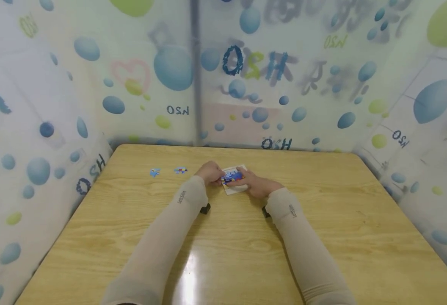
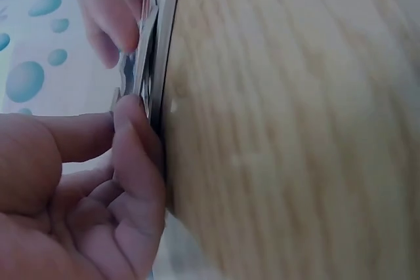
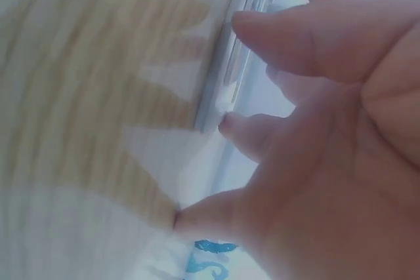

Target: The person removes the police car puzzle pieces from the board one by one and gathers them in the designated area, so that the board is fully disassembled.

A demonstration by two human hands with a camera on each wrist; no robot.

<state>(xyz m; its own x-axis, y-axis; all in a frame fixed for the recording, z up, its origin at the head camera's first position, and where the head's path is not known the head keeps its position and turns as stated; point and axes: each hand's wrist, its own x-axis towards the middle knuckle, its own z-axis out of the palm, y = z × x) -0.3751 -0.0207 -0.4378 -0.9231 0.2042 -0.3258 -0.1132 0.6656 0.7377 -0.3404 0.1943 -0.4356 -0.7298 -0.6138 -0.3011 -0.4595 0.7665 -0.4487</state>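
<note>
A small white-rimmed puzzle board (image 1: pixel 235 190) lies on the table between the hands, with blue picture pieces (image 1: pixel 232 175) on it. My left hand (image 1: pixel 209 172) is at its left edge. Thumb and forefinger there pinch a thin puzzle piece (image 2: pixel 146 50), which stands tilted up from the board in the left wrist view. Spread over the board's right side is my right hand (image 1: pixel 259 184), its fingertips touching the pieces and rim. In the right wrist view its fingers (image 3: pixel 289 34) are fairly straight along the board's edge. The hands hide part of the picture.
Two loose puzzle pieces, a blue one (image 1: pixel 155 172) and a multicoloured one (image 1: pixel 180 170), lie left of the left hand. The wooden table (image 1: pixel 322 237) meets a curtain (image 1: pixel 132 123) printed with bubbles at the back and sides.
</note>
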